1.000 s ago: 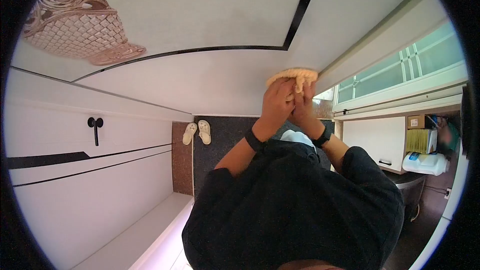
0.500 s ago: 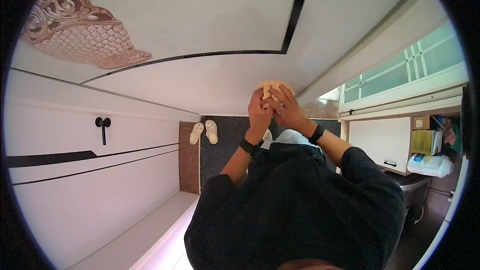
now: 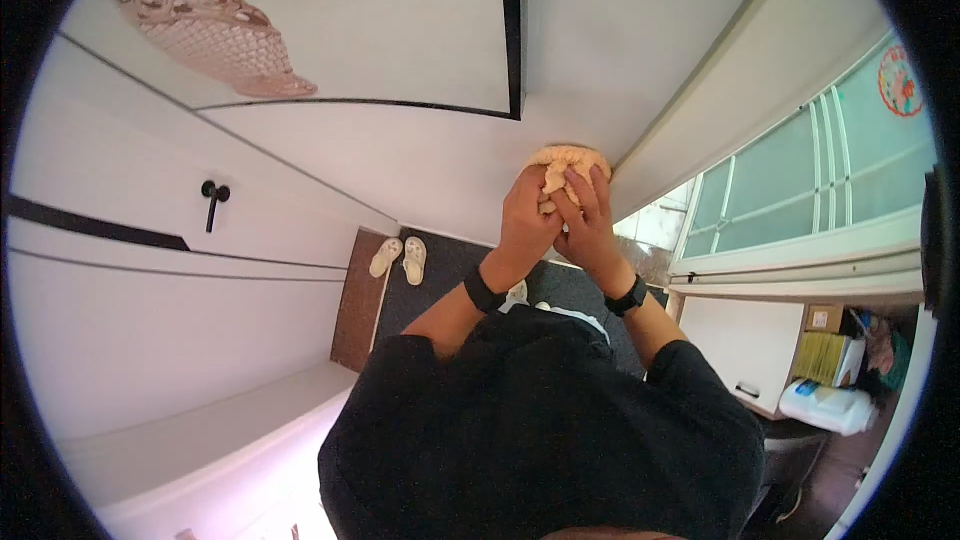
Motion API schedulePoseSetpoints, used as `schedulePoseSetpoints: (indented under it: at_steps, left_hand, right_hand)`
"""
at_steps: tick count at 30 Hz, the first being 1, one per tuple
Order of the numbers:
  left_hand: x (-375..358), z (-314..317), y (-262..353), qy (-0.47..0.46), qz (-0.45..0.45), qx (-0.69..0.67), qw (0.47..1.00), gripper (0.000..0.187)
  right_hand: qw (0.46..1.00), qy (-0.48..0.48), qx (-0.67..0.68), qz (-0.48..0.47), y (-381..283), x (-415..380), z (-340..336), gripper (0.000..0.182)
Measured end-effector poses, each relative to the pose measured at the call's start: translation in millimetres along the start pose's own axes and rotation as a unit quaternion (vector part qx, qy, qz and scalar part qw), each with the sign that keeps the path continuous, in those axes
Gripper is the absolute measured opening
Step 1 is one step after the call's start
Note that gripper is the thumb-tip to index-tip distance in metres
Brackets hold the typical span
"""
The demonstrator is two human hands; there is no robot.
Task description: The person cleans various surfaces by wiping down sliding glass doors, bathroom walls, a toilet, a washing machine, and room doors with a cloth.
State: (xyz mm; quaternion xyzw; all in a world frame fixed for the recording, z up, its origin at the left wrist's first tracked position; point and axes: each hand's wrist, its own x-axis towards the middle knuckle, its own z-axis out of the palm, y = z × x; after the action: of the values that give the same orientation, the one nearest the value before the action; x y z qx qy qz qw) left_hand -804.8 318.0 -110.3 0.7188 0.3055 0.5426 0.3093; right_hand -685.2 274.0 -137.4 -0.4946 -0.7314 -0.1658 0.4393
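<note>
A bunched pale-orange cloth point(image 3: 572, 156) is held up in front of my body, close to the white wall panel point(image 3: 420, 160). My left hand point(image 3: 530, 215) has its fingers wrapped round the cloth's near left side. My right hand point(image 3: 592, 222) grips it from the right, fingers bent over its folds. Both hands nearly meet beneath the cloth, and part of it is hidden behind them. A black band sits on each wrist.
A white door with a black handle point(image 3: 212, 202) stands at left. Cream shoes point(image 3: 413, 262) rest on the dark mat point(image 3: 445, 285). At right are a white cabinet point(image 3: 740, 340), a white jug point(image 3: 826, 406) and a frosted glass door point(image 3: 790, 180).
My hands and the cloth have shifted slightly right in view, and more of the cloth's top shows. The camera has tilted and turned; both hands still grip the cloth.
</note>
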Motion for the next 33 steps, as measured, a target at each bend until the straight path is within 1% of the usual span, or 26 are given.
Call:
schedulePoseSetpoints:
  at_steps: [3, 6, 9, 12, 14, 15, 18, 21, 22, 24, 26, 27, 30, 31, 33]
  left_hand:
    - [-13.6, 1.9, -5.9, 0.003, -0.030, 0.058, 0.998, 0.041]
    - [-16.5, -4.2, -8.8, -0.034, -0.041, 0.077, 0.996, 0.043]
    - [-20.4, -14.9, -16.3, -0.075, -0.091, 0.103, 0.988, 0.045]
    - [-19.9, -31.4, -26.6, -0.105, -0.112, 0.098, 0.983, 0.045]
    - [-30.7, -44.4, -59.9, -0.089, -0.135, 0.074, 0.984, 0.039]
    - [-36.5, -52.4, -76.6, -0.084, -0.147, 0.061, 0.984, 0.035]
    - [-35.4, -95.5, -110.1, -0.104, -0.211, 0.037, 0.971, 0.034]
    - [-26.2, -156.4, -138.4, -0.104, -0.239, 0.071, 0.963, 0.031]
    - [-18.4, -180.3, -152.3, -0.091, -0.228, 0.062, 0.967, 0.031]
    - [-19.2, -224.0, -180.0, -0.071, -0.218, 0.046, 0.972, 0.030]
    - [-11.0, -265.6, -210.4, -0.046, -0.180, 0.079, 0.979, 0.030]
    - [-1.8, -286.8, -211.8, -0.037, -0.163, 0.097, 0.981, 0.031]
    - [27.5, -326.7, -197.0, 0.017, -0.184, 0.030, 0.982, 0.026]
    - [39.9, -332.9, -190.6, 0.026, -0.164, 0.026, 0.986, 0.026]
    - [55.3, -336.3, -180.6, 0.044, -0.131, 0.010, 0.990, 0.026]
  right_hand:
    - [1.000, -0.016, 0.011, 0.015, -2.8, -8.4, 2.4, 0.045]
    - [0.999, -0.017, 0.019, 0.030, -3.9, -20.1, 11.9, 0.047]
    - [0.999, -0.034, 0.013, 0.035, -6.0, -31.6, 28.5, 0.050]
    - [0.997, -0.073, 0.013, 0.027, -8.2, -33.8, 44.3, 0.055]
    - [0.994, -0.108, 0.027, 0.022, -16.7, -31.0, 58.0, 0.059]
    - [0.988, -0.150, 0.028, 0.028, -22.2, -28.8, 67.9, 0.061]
    - [0.979, -0.196, 0.055, 0.025, -43.3, -13.0, 107.4, 0.062]
    - [0.966, -0.251, 0.064, 0.019, -75.1, 10.4, 160.5, 0.070]
    - [0.962, -0.266, 0.064, 0.015, -86.4, 19.7, 182.0, 0.074]
    - [0.957, -0.275, 0.094, 0.027, -115.4, 35.2, 224.3, 0.073]
    - [0.957, -0.265, 0.119, 0.016, -133.4, 63.8, 264.6, 0.073]
    - [0.958, -0.253, 0.132, 0.009, -145.7, 78.8, 279.2, 0.072]
    - [0.965, -0.219, 0.144, 0.003, -175.1, 121.2, 299.4, 0.070]
    - [0.968, -0.209, 0.141, 0.006, -180.0, 133.0, 300.1, 0.069]
    - [0.979, -0.164, 0.118, 0.010, -182.2, 147.6, 295.9, 0.060]
